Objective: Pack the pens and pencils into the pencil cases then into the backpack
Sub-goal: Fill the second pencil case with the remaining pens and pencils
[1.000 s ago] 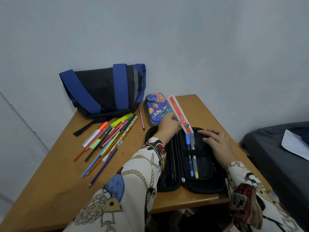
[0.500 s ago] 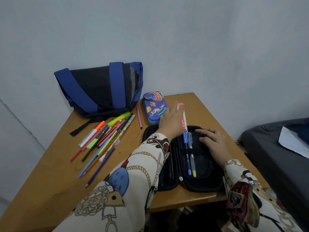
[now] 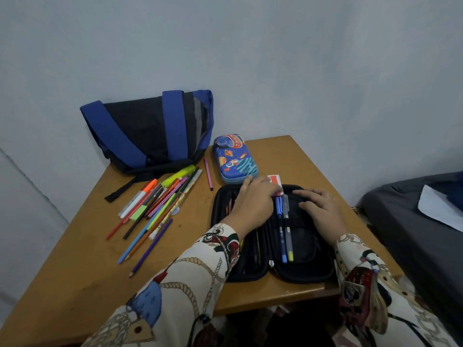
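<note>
Black pencil case [image 3: 304, 267] lies open at the tabletop's [image 3: 75, 279] near edge. Left hand [image 3: 253, 205], its grip curled, pinches a red-and-white packet [image 3: 275, 180] above two pens [image 3: 284, 236] inside. Right hand [image 3: 322, 211] presses flat, fingers spread, on the case's right half. Loose pens and pencils [image 3: 155, 209] lie left of the case; backpack [image 3: 150, 131] sits at the far left corner

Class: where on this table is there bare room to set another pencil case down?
Bare wood on the table near the left corner, below the loose pens, and a strip behind the black case toward the far right corner. Crowded between backpack and black case.
</note>
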Available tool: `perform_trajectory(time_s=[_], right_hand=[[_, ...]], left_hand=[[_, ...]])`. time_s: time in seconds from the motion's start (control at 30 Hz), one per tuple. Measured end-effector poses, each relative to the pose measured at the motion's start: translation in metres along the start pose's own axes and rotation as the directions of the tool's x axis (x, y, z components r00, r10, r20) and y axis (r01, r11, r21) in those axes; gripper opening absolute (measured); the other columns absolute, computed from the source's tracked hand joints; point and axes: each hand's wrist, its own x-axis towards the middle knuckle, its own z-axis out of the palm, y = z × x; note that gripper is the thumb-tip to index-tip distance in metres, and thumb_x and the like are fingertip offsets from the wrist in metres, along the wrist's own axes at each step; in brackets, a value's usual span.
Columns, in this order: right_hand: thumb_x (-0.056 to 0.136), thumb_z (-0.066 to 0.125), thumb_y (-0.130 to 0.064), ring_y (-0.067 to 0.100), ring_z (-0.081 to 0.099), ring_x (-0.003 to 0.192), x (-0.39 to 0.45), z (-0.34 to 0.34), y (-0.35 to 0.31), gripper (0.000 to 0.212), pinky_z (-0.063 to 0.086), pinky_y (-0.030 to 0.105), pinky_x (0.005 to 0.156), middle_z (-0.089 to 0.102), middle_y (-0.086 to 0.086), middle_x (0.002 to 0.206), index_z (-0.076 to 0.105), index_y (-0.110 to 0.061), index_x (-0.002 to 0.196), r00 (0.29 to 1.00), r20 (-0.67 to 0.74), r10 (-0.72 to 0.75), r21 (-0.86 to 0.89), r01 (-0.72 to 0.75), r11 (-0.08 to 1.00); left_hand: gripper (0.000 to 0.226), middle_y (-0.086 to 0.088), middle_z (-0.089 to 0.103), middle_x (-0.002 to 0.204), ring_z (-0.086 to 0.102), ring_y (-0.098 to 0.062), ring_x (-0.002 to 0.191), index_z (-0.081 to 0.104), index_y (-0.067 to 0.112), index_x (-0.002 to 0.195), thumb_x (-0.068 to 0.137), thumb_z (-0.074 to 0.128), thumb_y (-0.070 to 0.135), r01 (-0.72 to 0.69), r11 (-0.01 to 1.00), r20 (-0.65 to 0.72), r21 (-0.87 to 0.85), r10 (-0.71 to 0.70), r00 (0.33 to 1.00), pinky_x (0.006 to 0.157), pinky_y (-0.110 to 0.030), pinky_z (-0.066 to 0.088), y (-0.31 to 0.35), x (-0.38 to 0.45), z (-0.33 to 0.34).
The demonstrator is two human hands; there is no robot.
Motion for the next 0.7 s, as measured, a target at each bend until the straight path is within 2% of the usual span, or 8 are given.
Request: perform_trajectory(time_s=[0.07, 0.2, 0.27, 0.33, 0.4, 0.5, 0.57, 0.7], right_hand=[[0.092, 0.056, -0.015, 0.013, 0.038, 0.121, -0.001, 0.0, -0.001, 0.028, 0.029, 0.029, 0.099, 0.047, -0.004, 0.122, 0.068, -0.036, 0.106, 1.0, 0.006, 0.001, -0.017, -0.001, 1.0], [0.092, 0.056, -0.015, 0.012, 0.038, 0.12, -0.002, -0.001, -0.002, 0.028, 0.028, 0.03, 0.1, 0.047, -0.004, 0.123, 0.067, -0.036, 0.107, 1.0, 0.011, -0.003, -0.03, 0.003, 1.0], [0.092, 0.056, -0.014, 0.013, 0.038, 0.121, -0.002, -0.001, -0.002, 0.029, 0.028, 0.029, 0.1, 0.047, -0.004, 0.122, 0.067, -0.036, 0.107, 1.0, 0.01, -0.002, -0.022, 0.003, 1.0], [0.092, 0.056, -0.014, 0.013, 0.038, 0.121, -0.001, -0.001, -0.002, 0.029, 0.028, 0.029, 0.099, 0.047, -0.004, 0.122, 0.068, -0.036, 0.107, 1.0, 0.006, 0.001, -0.018, -0.001, 1.0], [0.091, 0.056, -0.014, 0.013, 0.038, 0.12, -0.001, -0.001, -0.002, 0.029, 0.029, 0.03, 0.099, 0.048, -0.004, 0.121, 0.068, -0.035, 0.106, 1.0, 0.003, 0.004, -0.021, -0.004, 1.0], [0.09, 0.056, -0.014, 0.014, 0.039, 0.12, -0.001, 0.0, -0.002, 0.029, 0.03, 0.032, 0.1, 0.048, -0.004, 0.12, 0.068, -0.036, 0.105, 1.0, 0.001, 0.002, -0.018, -0.002, 1.0], [0.09, 0.056, -0.014, 0.013, 0.039, 0.12, -0.001, -0.001, -0.002, 0.029, 0.03, 0.031, 0.1, 0.048, -0.004, 0.12, 0.068, -0.036, 0.105, 1.0, 0.001, 0.003, -0.021, -0.003, 1.0], [0.09, 0.057, -0.014, 0.014, 0.039, 0.122, -0.001, 0.0, -0.002, 0.026, 0.032, 0.034, 0.104, 0.049, -0.006, 0.121, 0.069, -0.031, 0.105, 1.0, -0.014, 0.025, 0.0, -0.025, 1.0]], left_hand=[[0.052, -0.006, 0.05, 0.136, 0.034, -0.022, 0.136, 0.052, 0.016, 0.131, 0.086, 0.041, -0.008, 0.062, 0.997, -0.06, -0.048, -0.065, 0.996, 0.12, -0.043, 0.013, 0.001, 0.001, -0.006], [0.07, -0.01, 0.015, 0.161, 0.002, -0.021, 0.15, 0.023, 0.02, 0.152, 0.09, 0.04, -0.007, 0.089, 0.993, 0.135, 0.074, -0.099, 0.986, 0.12, -0.04, -0.003, 0.006, 0.002, -0.012], [0.07, -0.01, 0.022, 0.159, 0.006, -0.02, 0.149, 0.026, 0.02, 0.15, 0.088, 0.041, -0.009, 0.06, 0.995, 0.119, 0.082, -0.07, 0.99, 0.12, -0.038, -0.004, 0.006, 0.001, -0.01], [0.072, -0.005, 0.043, 0.146, 0.016, -0.019, 0.145, 0.036, 0.021, 0.144, 0.081, 0.04, -0.014, 0.007, 0.999, 0.066, 0.046, -0.01, 0.998, 0.122, -0.038, -0.002, 0.003, 0.0, -0.007], [0.074, 0.001, 0.053, 0.132, 0.021, -0.019, 0.14, 0.039, 0.023, 0.142, 0.078, 0.041, -0.015, -0.003, 1.0, 0.035, 0.017, 0.002, 0.999, 0.122, -0.039, 0.003, 0.002, -0.003, -0.004], [0.072, 0.002, 0.056, 0.128, 0.03, -0.017, 0.135, 0.039, 0.02, 0.141, 0.078, 0.045, -0.014, -0.007, 1.0, -0.016, 0.027, 0.007, 1.0, 0.121, -0.039, 0.007, 0.001, -0.004, -0.002], [0.071, 0.005, 0.058, 0.127, 0.031, -0.016, 0.136, 0.038, 0.021, 0.14, 0.078, 0.044, -0.013, 0.006, 0.999, 0.015, 0.039, -0.007, 1.0, 0.121, -0.04, 0.005, -0.001, -0.004, 0.001], [0.067, 0.006, 0.056, 0.128, 0.022, -0.029, 0.143, 0.038, 0.032, 0.135, 0.081, 0.04, -0.008, 0.062, 0.997, 0.09, 0.039, -0.065, 0.994, 0.119, -0.052, 0.015, -0.011, -0.001, 0.011]])
